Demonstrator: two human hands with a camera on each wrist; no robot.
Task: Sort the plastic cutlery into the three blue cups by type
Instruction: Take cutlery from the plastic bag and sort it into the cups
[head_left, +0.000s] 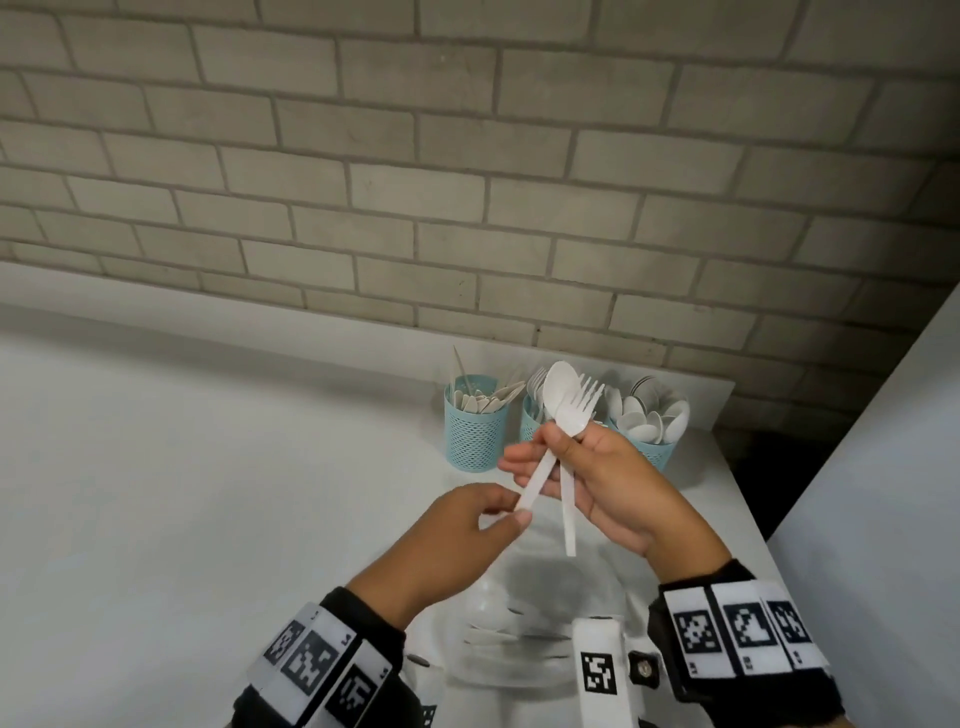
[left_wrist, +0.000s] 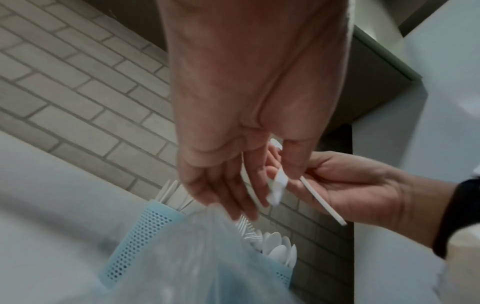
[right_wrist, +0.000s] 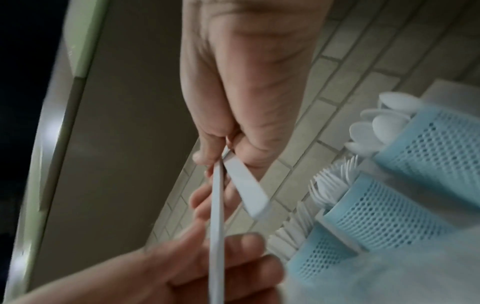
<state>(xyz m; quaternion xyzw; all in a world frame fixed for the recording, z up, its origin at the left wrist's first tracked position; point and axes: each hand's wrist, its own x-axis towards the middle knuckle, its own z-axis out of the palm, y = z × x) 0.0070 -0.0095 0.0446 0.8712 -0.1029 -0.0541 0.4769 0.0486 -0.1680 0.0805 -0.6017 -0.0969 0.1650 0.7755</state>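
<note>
A wall of pale grey brick (head_left: 467, 156) fills the back of the room, and a white tabletop (head_left: 182, 467) runs up against it, ending at a corner on the right where a dark gap opens beside a white panel (head_left: 883, 493). Toward that far corner three blue perforated cups stand in a row near the wall: the left cup (head_left: 474, 434) holds knives, the middle cup (head_left: 531, 423) forks, the right cup (head_left: 655, 451) spoons, all white plastic. Nearer the person, a clear plastic bag (head_left: 519, 639) lies on the tabletop with more white cutlery showing dimly through it.

Above the bag, the right hand (head_left: 613, 488) grasps a white spoon (head_left: 560, 387) and a white fork (head_left: 586, 400) together by their necks, heads raised in front of the middle cup. The left hand (head_left: 457, 535) pinches the lower end of the spoon's handle between thumb and fingertip; the fork's handle hangs free.

Both wrists wear black bands with square black-and-white coded markers (head_left: 743, 626); their small print is too fine to read.
</note>
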